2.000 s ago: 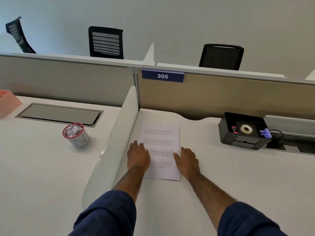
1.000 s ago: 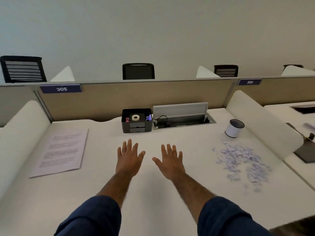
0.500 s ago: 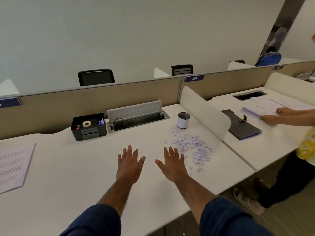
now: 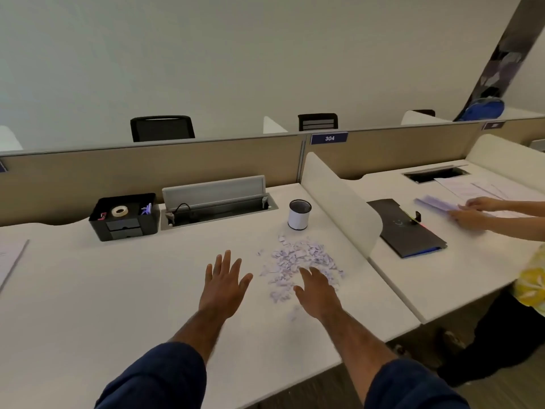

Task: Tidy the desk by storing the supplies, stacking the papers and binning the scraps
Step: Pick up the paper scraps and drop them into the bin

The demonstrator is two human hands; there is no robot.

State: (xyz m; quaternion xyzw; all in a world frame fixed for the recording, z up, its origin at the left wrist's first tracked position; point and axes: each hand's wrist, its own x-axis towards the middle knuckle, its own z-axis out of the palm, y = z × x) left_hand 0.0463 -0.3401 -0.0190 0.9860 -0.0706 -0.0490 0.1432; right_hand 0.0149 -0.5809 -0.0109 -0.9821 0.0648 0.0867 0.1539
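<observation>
Reference point: the cup (image 4: 299,214), a small white container with a dark rim that stands upright at the back of the desk (image 4: 88,290), just left of the divider (image 4: 339,196).

1. Scraps. The scraps (image 4: 298,256) lie loose on the desk in front of the cup, on my side of it, and close to it but not touching. None is in the cup as far as its dark inside shows. I judge the cup to be the bin, set close so that each transfer is short.

2. Hands. My left hand (image 4: 225,280) is flat with the fingers spread and grips nothing. It sits to the left of the pile and nearer to me than the cup. My right hand (image 4: 317,293) is also empty, with relaxed fingers over the near edge of the pile. I cannot tell whether it touches the paper. I judge that the two hands bracket the pile so they can rake it together before lifting.

3. Other items. The organiser (image 4: 125,216), holding a tape roll (image 4: 120,211), stands well left of the cup against the back panel. The papers (image 4: 10,258) lie farther left of the cup, at the edge of the view.

4. Caution. The scraps are light and small, so a fast sweep may scatter them toward the desk edge.
</observation>
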